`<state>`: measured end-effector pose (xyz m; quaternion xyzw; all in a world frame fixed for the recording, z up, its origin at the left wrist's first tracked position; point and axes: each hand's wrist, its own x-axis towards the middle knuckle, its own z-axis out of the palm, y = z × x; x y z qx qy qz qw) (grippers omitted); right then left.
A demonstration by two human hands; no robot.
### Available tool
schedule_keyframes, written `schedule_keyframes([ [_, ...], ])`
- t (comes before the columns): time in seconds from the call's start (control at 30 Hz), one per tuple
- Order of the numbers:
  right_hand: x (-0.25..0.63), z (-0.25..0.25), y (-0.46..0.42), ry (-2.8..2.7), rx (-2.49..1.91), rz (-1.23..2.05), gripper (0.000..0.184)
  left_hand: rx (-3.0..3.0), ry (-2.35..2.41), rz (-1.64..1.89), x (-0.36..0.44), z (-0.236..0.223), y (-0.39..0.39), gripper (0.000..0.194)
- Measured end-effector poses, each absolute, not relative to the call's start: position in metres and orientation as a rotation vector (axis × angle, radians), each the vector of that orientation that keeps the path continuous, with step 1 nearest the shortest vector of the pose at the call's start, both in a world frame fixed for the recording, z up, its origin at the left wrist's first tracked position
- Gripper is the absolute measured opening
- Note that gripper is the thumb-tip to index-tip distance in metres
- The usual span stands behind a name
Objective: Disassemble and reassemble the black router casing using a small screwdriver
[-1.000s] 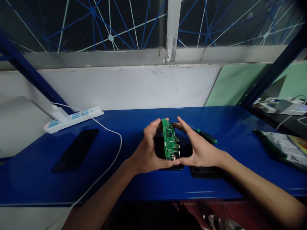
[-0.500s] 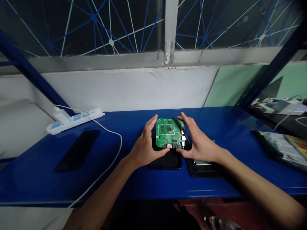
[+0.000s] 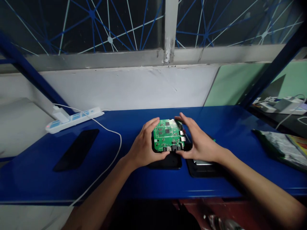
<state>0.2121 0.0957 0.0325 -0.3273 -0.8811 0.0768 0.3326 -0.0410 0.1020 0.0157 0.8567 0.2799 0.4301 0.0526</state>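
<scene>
A green circuit board [image 3: 165, 137] with metal ports along its near and right edges is held between my two hands, over a black plastic case part [image 3: 165, 161]. My left hand [image 3: 145, 143] grips the board's left side, thumb at the near edge and fingers toward the far corner. At the other side my right hand [image 3: 199, 140] holds it, thumb by the near ports and fingers at the far right corner. Partly under my right hand lies a second black case part [image 3: 203, 171] with a silvery piece on it.
On the left of the blue table [image 3: 148, 187] lies a black phone-like slab [image 3: 76, 150]. A white power strip [image 3: 74, 119] with a plugged-in adapter stands behind it, and a white cable [image 3: 120, 140] curves toward the front edge. At right rests a plastic bag [image 3: 280, 147].
The circuit board has shifted slightly left and toward me, and its tilt has changed a little. Both hands keep hold of it, in nearly the same place.
</scene>
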Motion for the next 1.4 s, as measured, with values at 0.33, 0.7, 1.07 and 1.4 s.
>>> schedule_keyframes([
  [0.33,0.210,0.034,0.093,-2.306,-0.880,0.201,0.118,2.605,0.828,1.305,-0.041,0.018,0.101,0.100],
  [0.7,0.223,0.037,0.095,-2.323,-0.953,0.274,0.102,2.598,0.773,1.266,-0.042,0.018,0.100,0.098],
  [1.07,0.223,0.038,0.098,-2.332,-0.982,0.214,0.099,2.656,0.750,1.202,-0.044,0.024,0.100,0.098],
  [1.4,0.216,0.033,0.092,-2.263,-0.944,0.286,0.111,2.550,0.951,1.011,-0.074,0.020,0.074,0.102],
])
